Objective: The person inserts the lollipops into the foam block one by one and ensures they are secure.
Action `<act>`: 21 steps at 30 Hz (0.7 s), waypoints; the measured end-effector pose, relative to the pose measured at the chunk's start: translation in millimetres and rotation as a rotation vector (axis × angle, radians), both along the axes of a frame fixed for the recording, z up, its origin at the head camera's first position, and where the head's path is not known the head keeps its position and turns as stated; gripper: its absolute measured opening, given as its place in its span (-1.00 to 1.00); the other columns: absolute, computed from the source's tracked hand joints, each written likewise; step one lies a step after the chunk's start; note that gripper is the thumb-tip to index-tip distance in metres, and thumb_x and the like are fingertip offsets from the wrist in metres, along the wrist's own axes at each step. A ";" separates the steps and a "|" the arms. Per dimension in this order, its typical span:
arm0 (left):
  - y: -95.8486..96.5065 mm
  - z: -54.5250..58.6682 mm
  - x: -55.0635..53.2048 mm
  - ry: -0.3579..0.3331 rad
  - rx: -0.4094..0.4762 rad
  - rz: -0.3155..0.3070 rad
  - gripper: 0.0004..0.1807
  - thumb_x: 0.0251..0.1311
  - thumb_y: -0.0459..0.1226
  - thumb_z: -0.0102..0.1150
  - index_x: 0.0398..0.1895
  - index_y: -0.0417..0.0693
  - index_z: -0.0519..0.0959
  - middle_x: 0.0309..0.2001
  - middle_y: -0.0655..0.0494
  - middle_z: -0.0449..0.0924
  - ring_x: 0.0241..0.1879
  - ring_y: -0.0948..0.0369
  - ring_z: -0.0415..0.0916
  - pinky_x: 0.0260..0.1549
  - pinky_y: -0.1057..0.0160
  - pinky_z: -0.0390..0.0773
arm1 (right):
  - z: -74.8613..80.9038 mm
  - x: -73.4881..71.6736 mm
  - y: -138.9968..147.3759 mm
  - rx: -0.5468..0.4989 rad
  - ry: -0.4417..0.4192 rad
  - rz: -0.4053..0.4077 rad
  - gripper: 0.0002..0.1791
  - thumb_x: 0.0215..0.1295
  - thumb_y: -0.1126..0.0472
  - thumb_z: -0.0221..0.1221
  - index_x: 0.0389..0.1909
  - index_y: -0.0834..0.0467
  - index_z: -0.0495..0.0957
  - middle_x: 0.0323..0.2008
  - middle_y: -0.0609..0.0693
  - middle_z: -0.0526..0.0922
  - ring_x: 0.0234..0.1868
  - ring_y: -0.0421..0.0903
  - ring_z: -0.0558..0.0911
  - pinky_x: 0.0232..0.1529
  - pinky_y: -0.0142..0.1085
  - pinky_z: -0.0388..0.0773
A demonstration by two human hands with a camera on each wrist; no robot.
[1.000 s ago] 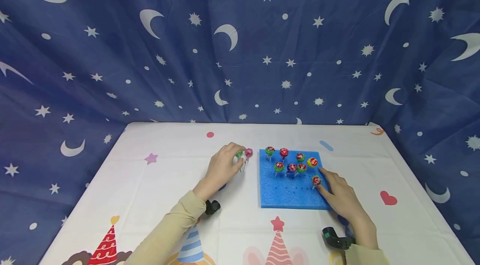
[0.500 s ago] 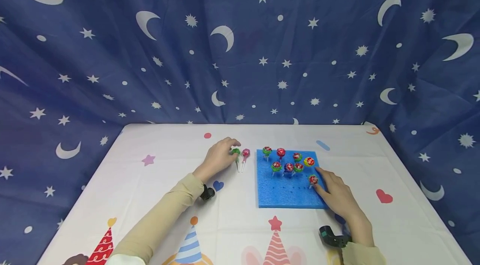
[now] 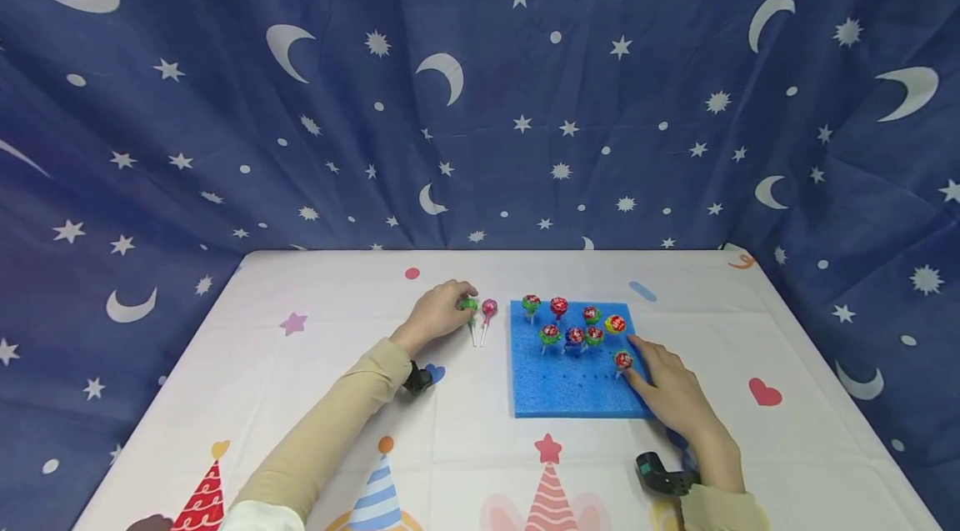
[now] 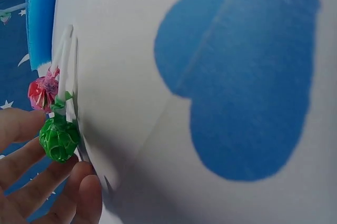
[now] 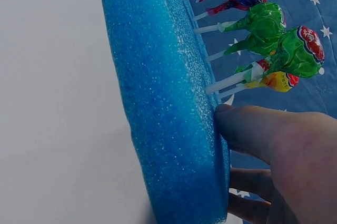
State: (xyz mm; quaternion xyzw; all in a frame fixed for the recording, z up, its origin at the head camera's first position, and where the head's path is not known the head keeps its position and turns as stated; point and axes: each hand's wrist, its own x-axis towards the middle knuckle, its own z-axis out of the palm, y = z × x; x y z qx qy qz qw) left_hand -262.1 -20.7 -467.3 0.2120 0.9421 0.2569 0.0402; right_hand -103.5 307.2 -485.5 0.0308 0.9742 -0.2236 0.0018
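Observation:
On the white cloth lie two lollipops, a green one (image 3: 468, 305) and a pink one (image 3: 489, 308), their white sticks pointing toward me. My left hand (image 3: 437, 316) is at the green lollipop, its loosely bent fingers spread about the wrapped head (image 4: 59, 139); they do not visibly close on it. To the right, a blue foam board (image 3: 551, 399) bears several upright lollipops in rows. My right hand (image 3: 678, 393) rests along the board's right edge. Its thumb (image 5: 247, 126) presses the top face beside the nearest standing lollipop (image 3: 622, 360), and its other fingers lie along the side.
Small holes (image 3: 564, 377) show in the near part of the board. A yellow-wrapped lollipop (image 3: 615, 324) stands near its right edge. A blue curtain (image 3: 480, 97) with moons and stars hangs behind the table. Black wrist cameras (image 3: 663, 474) sit beside both wrists.
My left hand has drawn back slightly left from over the green lollipop, baring its stick, then come to rest beside its head. The right hand stays on the board. The view shifts slightly.

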 end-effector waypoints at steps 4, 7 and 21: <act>0.4 -2.3 -2.0 -0.020 0.016 0.006 -0.67 0.14 -0.29 0.25 0.02 -0.08 0.61 -0.07 -0.05 0.67 -0.03 0.03 0.59 0.02 0.02 0.53 | 0.4 -0.1 -0.1 0.000 -0.008 -0.003 -0.32 0.37 0.04 0.06 0.42 0.22 0.14 0.35 0.35 0.26 0.37 0.38 0.17 0.26 0.40 0.08; 1.3 -3.0 -3.0 -0.031 0.022 0.010 -0.68 0.15 -0.31 0.24 0.00 -0.08 0.62 -0.08 -0.05 0.66 -0.04 0.02 0.59 0.02 0.02 0.53 | 0.2 0.5 1.3 -0.010 0.004 0.007 -0.32 0.38 0.03 0.06 0.42 0.22 0.15 0.35 0.34 0.27 0.37 0.38 0.18 0.25 0.40 0.09; -1.6 -0.3 -1.2 -0.029 0.066 0.038 -0.73 0.10 -0.34 0.28 -0.09 -0.06 0.65 -0.12 -0.02 0.67 -0.10 0.04 0.60 -0.04 0.04 0.55 | 0.3 1.4 2.7 -0.012 0.022 0.026 -0.33 0.39 0.02 0.04 0.42 0.22 0.15 0.34 0.34 0.28 0.37 0.37 0.19 0.24 0.40 0.09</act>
